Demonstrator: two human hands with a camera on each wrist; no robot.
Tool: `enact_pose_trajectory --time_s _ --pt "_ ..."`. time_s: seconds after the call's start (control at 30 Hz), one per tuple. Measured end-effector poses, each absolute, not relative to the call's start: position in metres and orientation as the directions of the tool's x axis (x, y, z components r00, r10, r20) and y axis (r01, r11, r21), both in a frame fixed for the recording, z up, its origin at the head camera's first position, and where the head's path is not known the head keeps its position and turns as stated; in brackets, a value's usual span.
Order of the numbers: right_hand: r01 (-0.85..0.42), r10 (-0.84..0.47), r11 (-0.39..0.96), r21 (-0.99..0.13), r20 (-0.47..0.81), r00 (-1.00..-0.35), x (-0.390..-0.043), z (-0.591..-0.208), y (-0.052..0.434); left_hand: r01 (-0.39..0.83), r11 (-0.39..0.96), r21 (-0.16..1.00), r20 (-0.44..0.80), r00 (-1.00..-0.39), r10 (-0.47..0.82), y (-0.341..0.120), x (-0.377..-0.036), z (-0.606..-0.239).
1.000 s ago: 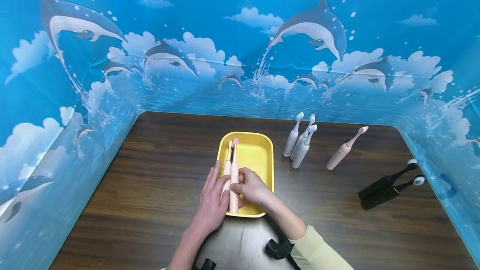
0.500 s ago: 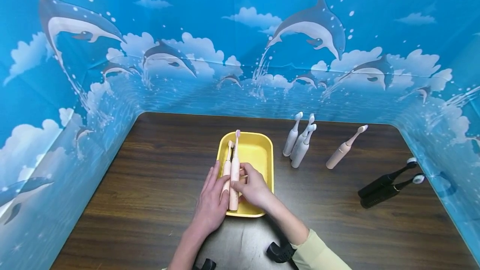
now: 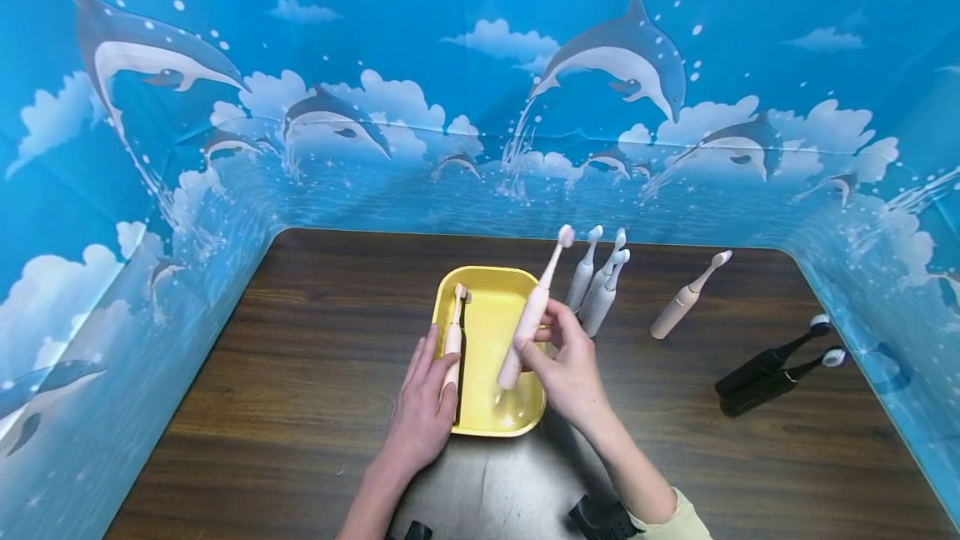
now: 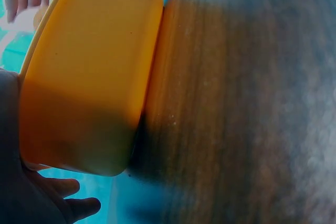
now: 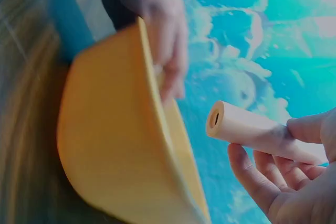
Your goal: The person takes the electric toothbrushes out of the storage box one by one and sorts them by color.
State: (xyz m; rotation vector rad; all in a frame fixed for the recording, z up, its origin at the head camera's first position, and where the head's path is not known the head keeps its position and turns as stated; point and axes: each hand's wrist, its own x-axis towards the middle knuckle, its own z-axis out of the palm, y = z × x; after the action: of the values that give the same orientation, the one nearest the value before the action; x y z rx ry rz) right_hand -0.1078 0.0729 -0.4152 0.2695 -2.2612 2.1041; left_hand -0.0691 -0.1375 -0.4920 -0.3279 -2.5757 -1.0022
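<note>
Right grip (image 3: 573, 361) holds a pink toothbrush (image 3: 527, 325) above the yellow tray (image 3: 491, 298)

Behind the tray and out to both sides of it hangs a blue curtain (image 3: 420, 23) printed with dolphins, clouds and waves. Under the tray spreads a dark wooden counter (image 3: 300, 373). At the tray's left rim rests the left grip (image 3: 426, 407), a bare hand with its fingers stretched out along the side and no toothbrush pinched in it. A pale sleeve (image 3: 678, 519) and a black wrist camera (image 3: 602, 519) show on the right arm, near the tray's front right corner.

Thumb and fingers of the right grip pinch the pink toothbrush by its handle, over the right part of the tray and apart from it, slanted so that the head points past the tray's far right corner. Another pink toothbrush (image 3: 453, 336) lies lengthwise along the tray's left wall, close to the left thumb; whether the dark strip beside it is a shadow cannot be told. To the tray's right stand, in order, three white toothbrushes (image 3: 602, 304), a beige toothbrush (image 3: 675, 312) and two black toothbrushes (image 3: 761, 388), the last well apart from the tray.
</note>
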Motion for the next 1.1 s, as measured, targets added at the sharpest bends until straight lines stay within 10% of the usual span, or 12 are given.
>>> enact_pose_trajectory --time_s 0.6,1.1 --pt "-0.36 0.174 0.43 -0.828 0.468 -0.867 -0.093 -0.44 0.158 0.334 0.711 0.619 0.405 -0.911 0.076 -0.136 -0.069 -0.492" --pt "-0.175 0.379 0.6 -0.781 0.47 -0.797 -0.113 -0.47 0.201 0.332 0.71 0.621 0.399 -0.914 0.079 -0.137 -0.068 -0.493"
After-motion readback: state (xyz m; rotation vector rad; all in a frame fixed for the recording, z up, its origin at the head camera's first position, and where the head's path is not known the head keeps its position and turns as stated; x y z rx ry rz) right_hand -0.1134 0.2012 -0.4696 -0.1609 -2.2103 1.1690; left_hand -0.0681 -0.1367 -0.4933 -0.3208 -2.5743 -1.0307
